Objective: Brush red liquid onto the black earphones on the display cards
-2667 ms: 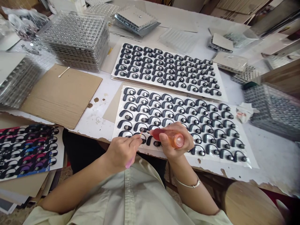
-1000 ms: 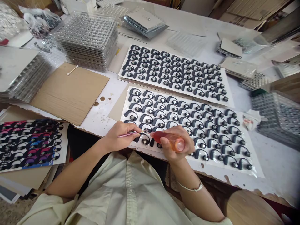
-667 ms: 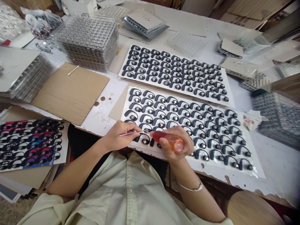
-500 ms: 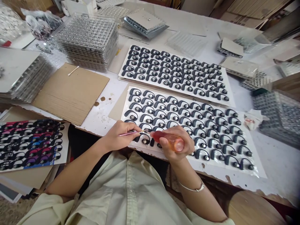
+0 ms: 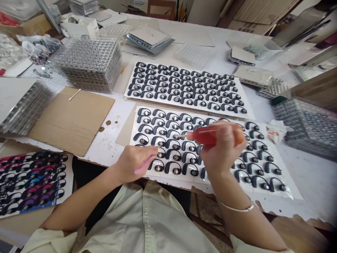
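My right hand (image 5: pixel 222 149) is wrapped round a small orange-red squeeze bottle (image 5: pixel 207 135), held level above the near white sheet (image 5: pixel 273 147) of black ear-hook pieces, with its thin nozzle pointing left. My left hand (image 5: pixel 133 163) pinches a thin pink stick (image 5: pixel 143 165) at the sheet's near left corner, its tip close to the nearest hooks. A second sheet of the same black pieces (image 5: pixel 184 86) lies just behind the first.
A brown cardboard piece (image 5: pixel 71 119) with a cotton swab (image 5: pixel 74 94) lies to the left. Stacks of clear blister trays (image 5: pixel 86 61) stand at the back left and right (image 5: pixel 308 128). A sheet of coloured hooks (image 5: pixel 28 179) lies at lower left. Crumpled tissue (image 5: pixel 275 128) is on the right.
My right hand has lifted the bottle up and to the right, away from the near edge, nozzle now level. My left hand's stick has tilted down. The camera view shifted.
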A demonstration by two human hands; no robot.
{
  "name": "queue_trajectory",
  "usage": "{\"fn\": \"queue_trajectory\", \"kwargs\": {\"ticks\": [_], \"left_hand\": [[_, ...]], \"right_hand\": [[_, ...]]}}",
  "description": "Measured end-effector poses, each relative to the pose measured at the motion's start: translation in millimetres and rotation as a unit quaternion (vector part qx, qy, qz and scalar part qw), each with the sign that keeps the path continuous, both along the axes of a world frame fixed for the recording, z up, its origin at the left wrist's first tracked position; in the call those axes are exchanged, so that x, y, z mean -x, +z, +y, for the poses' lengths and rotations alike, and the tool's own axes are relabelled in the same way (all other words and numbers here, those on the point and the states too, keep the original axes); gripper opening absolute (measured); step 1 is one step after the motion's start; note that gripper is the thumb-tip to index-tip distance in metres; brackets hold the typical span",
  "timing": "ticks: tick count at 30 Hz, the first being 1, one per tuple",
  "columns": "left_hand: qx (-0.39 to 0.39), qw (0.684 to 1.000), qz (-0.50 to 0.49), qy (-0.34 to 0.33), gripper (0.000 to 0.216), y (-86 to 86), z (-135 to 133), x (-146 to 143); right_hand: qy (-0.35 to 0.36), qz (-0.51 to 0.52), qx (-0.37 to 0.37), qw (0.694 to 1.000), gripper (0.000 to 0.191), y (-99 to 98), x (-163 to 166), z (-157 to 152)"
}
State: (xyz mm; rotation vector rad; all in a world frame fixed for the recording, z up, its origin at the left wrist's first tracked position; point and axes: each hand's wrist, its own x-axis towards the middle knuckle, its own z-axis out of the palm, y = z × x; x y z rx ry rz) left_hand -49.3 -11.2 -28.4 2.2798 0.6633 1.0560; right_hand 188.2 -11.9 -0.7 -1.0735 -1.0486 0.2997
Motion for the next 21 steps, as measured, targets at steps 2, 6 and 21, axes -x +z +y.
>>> {"fn": "queue_trajectory", "kwargs": {"ticks": [2,6,21], "left_hand": [[-0.095,0.995,0.031,0.008,0.020,-6.4,-4,-4],[-0.163,0.983,0.080,0.026,0.024,-13.0,-8,-9],[-0.214,0.962,0.149,0.077,0.019,-7.1,-13,-19]], "right_hand": [[0.006,-0.079,-0.022,0.997,0.019,-10.9,10,1],[0.024,-0.199,-0.027,0.979,0.018,-22.2,17,-5],[0.096,-0.259,0.002,0.961,0.020,-21.7,22,-5]]}}
